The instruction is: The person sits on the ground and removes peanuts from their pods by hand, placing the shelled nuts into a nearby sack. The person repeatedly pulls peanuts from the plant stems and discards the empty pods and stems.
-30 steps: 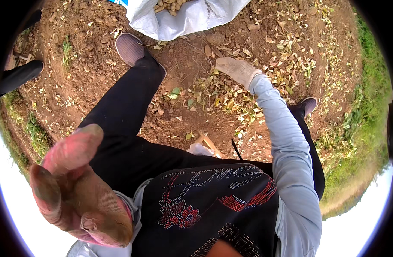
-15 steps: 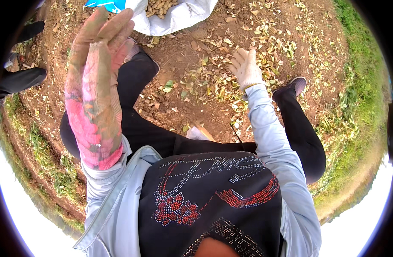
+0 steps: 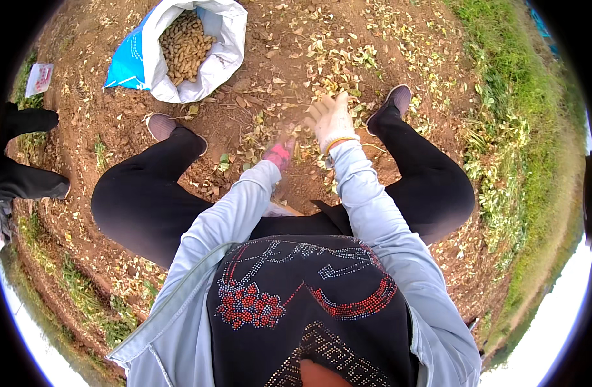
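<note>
My right hand (image 3: pixel 333 119), in a pale knit glove with a yellow band at the wrist, hovers over the dirt between my feet. Its fingers are spread and nothing shows in them. Just left of it, my left hand (image 3: pixel 282 151) wears a pink and tan stained glove and is smeared by motion, so its fingers do not read clearly. Scattered dry leaves (image 3: pixel 257 126) lie around both hands. Ahead and to the left, a white and blue woven sack (image 3: pixel 229 63) lies with its mouth wide, peanuts (image 3: pixel 186 50) in their shells inside.
My shoes (image 3: pixel 398 101) stand apart on either side of my hands. At the far left are another person's dark-trousered legs (image 3: pixel 31 177) and a whitish packet (image 3: pixel 39 80) on the ground. Green grass (image 3: pixel 502 122) borders the soil on the right.
My left hand has dropped from high and close at the left to low beside my right hand. The right hand has shifted slightly left. The view has tilted, bringing more of the sack in.
</note>
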`<state>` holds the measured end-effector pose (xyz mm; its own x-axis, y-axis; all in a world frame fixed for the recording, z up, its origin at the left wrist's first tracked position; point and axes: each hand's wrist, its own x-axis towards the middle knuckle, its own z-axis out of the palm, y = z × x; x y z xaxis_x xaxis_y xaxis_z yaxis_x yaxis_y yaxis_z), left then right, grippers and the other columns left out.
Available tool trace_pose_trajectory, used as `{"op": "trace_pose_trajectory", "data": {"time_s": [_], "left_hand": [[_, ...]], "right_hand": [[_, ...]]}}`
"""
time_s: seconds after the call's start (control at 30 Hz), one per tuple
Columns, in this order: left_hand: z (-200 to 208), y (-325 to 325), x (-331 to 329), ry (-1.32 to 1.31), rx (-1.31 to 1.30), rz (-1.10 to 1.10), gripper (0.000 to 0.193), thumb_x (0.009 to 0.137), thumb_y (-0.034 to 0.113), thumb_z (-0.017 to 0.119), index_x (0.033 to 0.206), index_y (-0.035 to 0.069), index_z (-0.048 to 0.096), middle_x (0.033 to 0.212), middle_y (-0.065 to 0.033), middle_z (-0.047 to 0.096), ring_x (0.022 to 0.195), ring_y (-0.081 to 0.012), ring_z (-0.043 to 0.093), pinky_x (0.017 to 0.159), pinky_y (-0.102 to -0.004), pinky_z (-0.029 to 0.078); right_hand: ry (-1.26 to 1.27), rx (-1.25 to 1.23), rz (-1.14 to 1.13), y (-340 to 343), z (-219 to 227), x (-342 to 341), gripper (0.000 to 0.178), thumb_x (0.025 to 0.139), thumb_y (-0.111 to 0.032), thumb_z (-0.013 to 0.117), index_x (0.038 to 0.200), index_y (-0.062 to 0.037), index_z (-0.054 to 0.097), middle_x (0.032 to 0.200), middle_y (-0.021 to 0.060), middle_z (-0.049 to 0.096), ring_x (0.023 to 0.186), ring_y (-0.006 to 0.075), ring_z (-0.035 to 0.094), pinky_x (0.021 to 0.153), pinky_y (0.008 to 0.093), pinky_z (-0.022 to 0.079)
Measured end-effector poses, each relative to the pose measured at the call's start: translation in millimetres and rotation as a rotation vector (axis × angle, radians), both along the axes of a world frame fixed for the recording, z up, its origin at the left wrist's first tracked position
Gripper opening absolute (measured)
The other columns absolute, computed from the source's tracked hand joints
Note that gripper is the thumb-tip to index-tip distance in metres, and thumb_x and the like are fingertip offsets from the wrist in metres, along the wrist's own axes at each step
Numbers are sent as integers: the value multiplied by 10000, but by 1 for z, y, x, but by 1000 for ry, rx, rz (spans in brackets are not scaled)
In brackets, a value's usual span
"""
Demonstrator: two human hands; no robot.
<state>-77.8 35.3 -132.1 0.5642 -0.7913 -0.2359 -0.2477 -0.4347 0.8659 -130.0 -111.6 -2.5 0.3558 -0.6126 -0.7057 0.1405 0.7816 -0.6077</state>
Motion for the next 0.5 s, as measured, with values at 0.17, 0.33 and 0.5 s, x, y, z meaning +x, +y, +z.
{"op": "trace_pose_trajectory", "data": {"time_s": [0.17, 0.33, 0.5], "left_hand": [[-82, 4, 28, 404, 21, 462, 485, 968, 410, 371, 1094, -22, 554, 1057, -163, 615, 931, -298, 596, 827, -406, 450], [117, -75, 28, 731, -232, 31, 611, 965, 537, 314, 1365, 76, 341, 1250, -134, 519, 1173, -265, 482, 1021, -377, 344], [176, -66, 50, 416, -319, 334, 547, 993, 455, 278, 1432, 128, 282, 1414, -136, 351, 1235, -240, 446, 1083, -354, 267]], "right_hand": [[-18, -517, 162, 24, 41, 19, 647, 953, -470, 389, 1388, 8, 357, 1434, 155, 384, 1344, 249, 332, 1086, 308, 258], [343, 4, 160, 36, 4, -17, 569, 949, -482, 412, 1280, -30, 510, 1274, 109, 536, 1206, 208, 467, 1012, 308, 327], [64, -74, 167, 36, -4, 21, 879, 872, -697, 333, 1415, -8, 274, 1435, 158, 346, 1314, 287, 347, 1065, 394, 279]]}}
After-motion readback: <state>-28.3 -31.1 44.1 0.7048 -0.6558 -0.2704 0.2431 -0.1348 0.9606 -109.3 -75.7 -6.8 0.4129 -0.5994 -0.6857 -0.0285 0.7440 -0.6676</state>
